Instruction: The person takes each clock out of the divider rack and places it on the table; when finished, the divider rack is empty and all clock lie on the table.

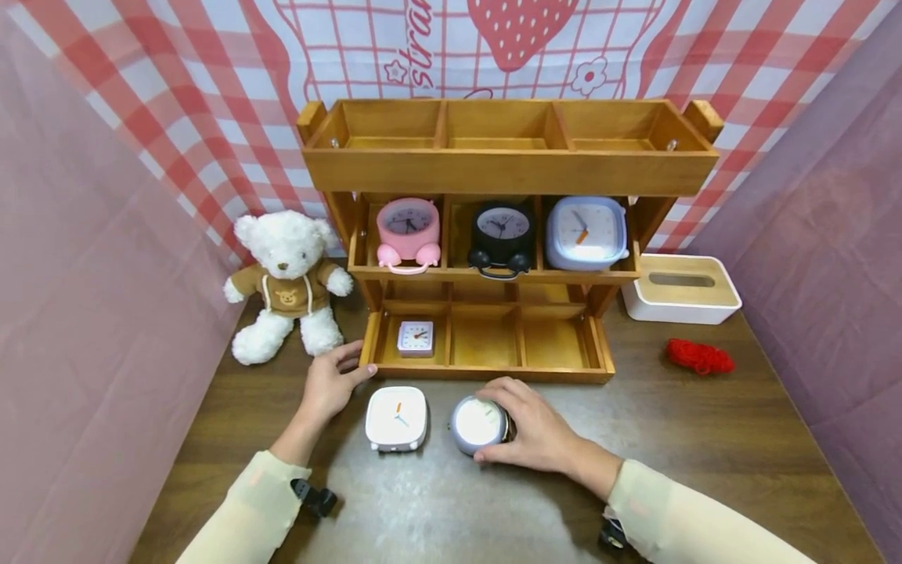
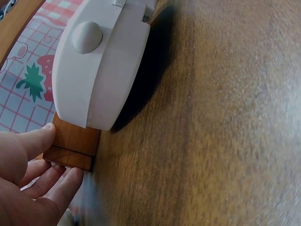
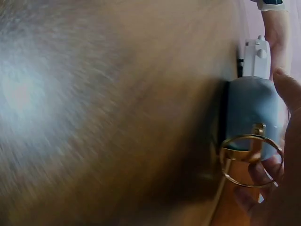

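My left hand [image 1: 330, 385] holds the front left corner of the wooden shelf [image 1: 486, 376], its thumb on the front and its fingers along the side. In the left wrist view, thumb and fingers stand on either side of that corner [image 2: 75, 141]. My right hand [image 1: 535, 429] grips a round grey-blue alarm clock [image 1: 476, 423] by its right side, thumb at the lower rim. A gold ring handle [image 3: 251, 183] shows on this clock in the right wrist view. Between the hands a white square alarm clock [image 1: 397, 419] lies on the table, face up.
The middle tier bears pink [image 1: 409, 227], black [image 1: 502, 231] and blue [image 1: 586, 233] alarm clocks. A small lilac clock [image 1: 416, 338] sits in the bottom left compartment. A teddy bear [image 1: 287, 290] is at left; a tissue box [image 1: 682, 288] and red yarn [image 1: 700, 356] lie at right.
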The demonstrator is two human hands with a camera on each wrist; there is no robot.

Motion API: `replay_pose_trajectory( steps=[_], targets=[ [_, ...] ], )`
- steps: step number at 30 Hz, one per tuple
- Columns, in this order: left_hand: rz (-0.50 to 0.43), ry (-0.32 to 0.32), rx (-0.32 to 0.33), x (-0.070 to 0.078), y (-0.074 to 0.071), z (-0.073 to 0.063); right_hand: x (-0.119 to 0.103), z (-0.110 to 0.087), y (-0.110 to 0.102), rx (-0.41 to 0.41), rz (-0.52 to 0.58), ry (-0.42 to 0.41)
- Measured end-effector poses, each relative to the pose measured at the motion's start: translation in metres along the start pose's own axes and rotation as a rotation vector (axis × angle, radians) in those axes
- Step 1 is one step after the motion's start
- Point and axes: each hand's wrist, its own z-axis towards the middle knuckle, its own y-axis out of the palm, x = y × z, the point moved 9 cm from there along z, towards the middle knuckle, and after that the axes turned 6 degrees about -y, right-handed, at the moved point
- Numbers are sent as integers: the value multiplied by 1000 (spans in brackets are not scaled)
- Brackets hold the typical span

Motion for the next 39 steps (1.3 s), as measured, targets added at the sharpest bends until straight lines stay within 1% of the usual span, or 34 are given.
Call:
replay_pose_trajectory(
  steps=[5, 10, 14, 17, 19, 22, 26, 29, 32, 36, 39],
  targets=[
    [3, 1, -2, 2, -1, 0, -10, 12, -21, 6, -2, -40],
    [0, 1, -4, 3, -2, 0, -15, 33, -41, 19, 7, -56],
    [6, 2, -5, 2, -3, 1, -10, 57, -47, 27, 88, -77],
    [11, -3, -5, 2, -3, 1, -3, 76, -47, 34, 138, -95],
    [16, -1, -7, 3, -3, 1, 3, 89, -45, 35, 149, -99],
    [11, -5, -9, 3, -2, 1, 13, 108, -37, 26, 136, -85],
    [1, -7, -8, 3, -2, 0, 25, 127, -21, -19, 96, -37],
    [1, -9, -5, 3, -2, 0, 32, 137, -7, -56, 49, 9],
    [3, -13, -2, 3, -3, 0, 36, 146, 2, -73, 6, 39],
    [-2, -13, 1, 2, -3, 1, 35, 157, 10, -98, -43, 55],
    [-5, -9, -1, 2, -2, 1, 33, 165, 15, -138, -73, 49]
  ],
)
